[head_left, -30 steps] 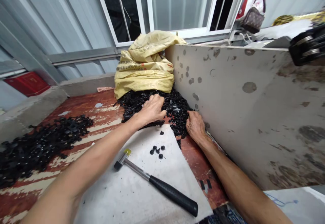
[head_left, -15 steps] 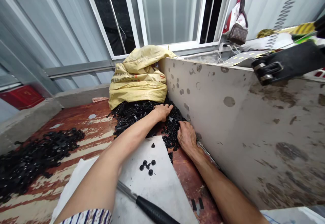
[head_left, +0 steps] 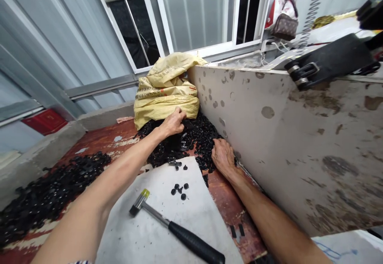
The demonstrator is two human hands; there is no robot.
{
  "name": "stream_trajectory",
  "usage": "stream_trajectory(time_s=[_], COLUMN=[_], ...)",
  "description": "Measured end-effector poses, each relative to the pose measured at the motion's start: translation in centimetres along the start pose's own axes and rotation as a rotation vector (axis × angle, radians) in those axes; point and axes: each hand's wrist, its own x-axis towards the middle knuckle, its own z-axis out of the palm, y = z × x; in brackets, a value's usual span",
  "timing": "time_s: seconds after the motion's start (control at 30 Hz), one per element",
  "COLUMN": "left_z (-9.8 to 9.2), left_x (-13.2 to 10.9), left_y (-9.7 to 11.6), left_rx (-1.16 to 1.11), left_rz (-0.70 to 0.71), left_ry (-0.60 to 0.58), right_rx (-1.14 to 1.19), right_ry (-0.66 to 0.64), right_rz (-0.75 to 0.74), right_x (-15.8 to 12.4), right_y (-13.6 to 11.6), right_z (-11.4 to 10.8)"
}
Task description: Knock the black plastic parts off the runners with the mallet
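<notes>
My left hand (head_left: 174,122) is closed at the lower edge of the yellow sack (head_left: 167,106), above the back of a pile of small black parts (head_left: 163,152); what its curled fingers hold, if anything, is too small to make out. My right hand (head_left: 223,155) rests at the right side of that pile, beside the grey panel, its fingertips hidden among the parts. On the white sheet (head_left: 140,232) lie several round black pieces (head_left: 183,196) and a hammer (head_left: 191,240) with a black handle and a yellow tip.
A second heap of black parts (head_left: 60,188) spreads over the red surface at the left. The stained grey panel (head_left: 269,136) stands upright along the right. A black clamp-like device (head_left: 332,62) juts over its top edge. Behind are a window and a red box (head_left: 45,121).
My left hand has moved left and back, from the middle of the pile to the sack's edge. My right hand stays by the panel. The hammer's head has come into view.
</notes>
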Motion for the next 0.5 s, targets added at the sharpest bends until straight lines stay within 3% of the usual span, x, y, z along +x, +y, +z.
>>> stream_trajectory(time_s=[0.13,0.3,0.4,0.5], left_z=[0.0,0.9,0.8,-0.1], left_x=[-2.2,-6.2,-7.4,-6.8], left_y=[-0.6,-0.1,-0.2,0.2], left_rx=[0.000,0.118,0.125,0.092], left_rz=[-0.007,0.188,0.159,0.029], left_ry=[0.097,0.017,-0.051,-0.130], right_rx=[-0.018,-0.028,-0.030,-0.032], right_ry=[-0.016,-0.027,-0.025,-0.018], right_rz=[-0.005,-0.029,-0.032,-0.033], right_x=[-0.1,-0.1,-0.1,0.1], right_y=[0.0,-0.1,0.0,0.1], right_z=[-0.3,-0.4,-0.3,0.1])
